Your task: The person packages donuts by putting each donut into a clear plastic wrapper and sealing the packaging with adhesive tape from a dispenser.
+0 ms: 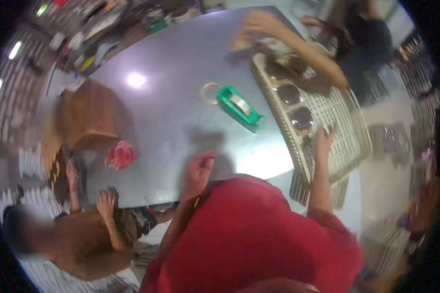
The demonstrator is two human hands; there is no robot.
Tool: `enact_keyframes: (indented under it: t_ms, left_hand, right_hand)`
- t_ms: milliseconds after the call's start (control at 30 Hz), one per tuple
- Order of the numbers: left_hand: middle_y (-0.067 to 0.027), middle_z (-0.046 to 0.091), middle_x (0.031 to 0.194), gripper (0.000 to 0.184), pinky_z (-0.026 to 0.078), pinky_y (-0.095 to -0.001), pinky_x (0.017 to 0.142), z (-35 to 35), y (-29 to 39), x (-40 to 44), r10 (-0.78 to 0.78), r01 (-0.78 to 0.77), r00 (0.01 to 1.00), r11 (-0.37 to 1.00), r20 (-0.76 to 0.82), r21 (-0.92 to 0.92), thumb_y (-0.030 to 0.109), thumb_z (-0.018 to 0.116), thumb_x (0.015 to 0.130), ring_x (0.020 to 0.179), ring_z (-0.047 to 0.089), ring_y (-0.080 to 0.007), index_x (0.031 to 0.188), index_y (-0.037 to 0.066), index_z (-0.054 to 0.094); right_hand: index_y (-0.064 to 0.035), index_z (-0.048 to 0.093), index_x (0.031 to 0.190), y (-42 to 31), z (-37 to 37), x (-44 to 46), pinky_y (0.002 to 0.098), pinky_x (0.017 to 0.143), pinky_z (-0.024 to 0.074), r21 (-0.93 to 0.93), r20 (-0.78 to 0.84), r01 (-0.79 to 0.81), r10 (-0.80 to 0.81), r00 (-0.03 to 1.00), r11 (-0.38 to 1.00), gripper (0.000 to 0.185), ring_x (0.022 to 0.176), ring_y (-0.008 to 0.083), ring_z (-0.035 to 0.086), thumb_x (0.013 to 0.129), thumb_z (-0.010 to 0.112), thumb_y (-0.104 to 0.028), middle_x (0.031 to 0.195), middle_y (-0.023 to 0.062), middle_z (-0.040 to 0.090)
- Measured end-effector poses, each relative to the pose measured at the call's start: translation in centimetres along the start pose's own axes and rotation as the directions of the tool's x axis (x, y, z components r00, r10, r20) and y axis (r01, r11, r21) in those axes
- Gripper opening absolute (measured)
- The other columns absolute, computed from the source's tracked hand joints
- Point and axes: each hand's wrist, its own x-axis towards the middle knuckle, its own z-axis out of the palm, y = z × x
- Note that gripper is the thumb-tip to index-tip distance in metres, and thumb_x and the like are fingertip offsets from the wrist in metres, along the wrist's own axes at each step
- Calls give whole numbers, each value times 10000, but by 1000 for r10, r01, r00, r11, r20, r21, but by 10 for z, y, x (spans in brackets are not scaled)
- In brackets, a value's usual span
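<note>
My left hand (199, 171) is over the near edge of the metal table (166, 107), its fingers curled together; whether anything small is between them is too blurred to tell. My right hand (326, 140) reaches into a cream plastic basket (359, 134) at the right, fingers apart, beside a round, dark-filled container (302, 118). Another such container (289, 94) lies farther up in the basket. Between my hands and farther off, a green tape dispenser (239, 108) rests on the table, next to a roll of tape (210, 93).
Across the basket, a co-worker's blurred arm (312, 56) extends over it. At the left, another person's hands (106, 202) are by the table edge, near a brown box (95, 115) and a red-pink bundle (120, 155). Assorted items line the far side.
</note>
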Motion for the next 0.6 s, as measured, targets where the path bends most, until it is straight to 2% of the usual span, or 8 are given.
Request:
enact_keyframes:
  t_ms: [133, 233, 300, 367, 400, 433, 500, 600]
  left_hand:
    - [-94, 672, 1188, 316, 502, -337, 935, -6, -15, -3, -152, 151, 988, 988, -22, -44, 144, 585, 1005, 1064, 630, -186, 1302, 35, 584]
    - [-150, 653, 1219, 364, 501, -389, 964, -29, -4, 1, -133, 139, 988, 987, -83, 82, 196, 625, 975, 1113, 627, -254, 1296, 31, 582]
    - [-189, 623, 1241, 434, 477, -440, 1001, -69, -52, 14, 246, -12, 927, 775, -285, 631, 241, 688, 908, 1186, 586, -317, 1275, 31, 591]
    - [-210, 594, 1260, 490, 429, -464, 1049, -149, -94, 43, 272, 243, 824, 622, -497, 744, 266, 735, 830, 1225, 538, -370, 1240, 32, 603]
    - [-219, 577, 1281, 530, 406, -461, 1070, -193, -86, 43, 194, 315, 749, 736, -633, 599, 273, 758, 790, 1225, 528, -382, 1241, 48, 596]
    - [-232, 527, 1352, 604, 353, -485, 1111, -237, -89, 47, 69, 499, 710, 652, -701, 570, 374, 755, 782, 1284, 470, -406, 1284, 86, 581]
    - [-237, 472, 1419, 644, 296, -513, 1144, -290, -118, 37, 359, 640, 600, 320, -715, 698, 474, 727, 784, 1358, 382, -422, 1310, 135, 574]
    - [-241, 435, 1456, 644, 247, -526, 1170, -339, -131, 27, 203, 718, 612, 264, -765, 644, 530, 699, 792, 1401, 318, -432, 1303, 154, 586]
  right_hand:
    - [-77, 258, 1547, -14, -9, -4, 403, 1041, 431, 83, 394, -233, 183, 901, 969, 686, 1254, 289, 505, 999, 595, -318, 1460, 199, 433]
    - [-42, 318, 1516, -7, 9, 4, 396, 1096, 386, -233, 185, 168, -126, 975, 958, 608, 1328, 305, 450, 1022, 554, -306, 1483, 195, 429]
    - [-29, 335, 1505, -40, 38, 4, 394, 1107, 375, -182, 174, 288, -257, 951, 940, 591, 1348, 306, 434, 1027, 547, -305, 1491, 192, 426]
    - [-17, 356, 1491, -55, 58, 9, 400, 1125, 351, -59, 221, 338, -318, 922, 939, 563, 1367, 297, 418, 1030, 543, -282, 1500, 193, 419]
    - [-11, 367, 1484, -62, 58, 11, 403, 1134, 339, -10, 229, 358, -347, 910, 934, 549, 1377, 293, 410, 1032, 541, -270, 1505, 194, 416]
    - [-11, 367, 1484, -72, 59, 11, 403, 1134, 339, -15, 235, 360, -346, 908, 933, 549, 1377, 293, 410, 1032, 541, -270, 1505, 194, 416]
    - [-8, 383, 1475, -97, 77, 5, 401, 1139, 331, -22, 334, 461, -428, 840, 887, 524, 1372, 287, 416, 1031, 546, -235, 1506, 186, 416]
    - [-5, 400, 1466, -111, 83, -3, 397, 1139, 330, -44, 395, 539, -481, 783, 841, 503, 1367, 280, 421, 1028, 550, -203, 1500, 176, 424]
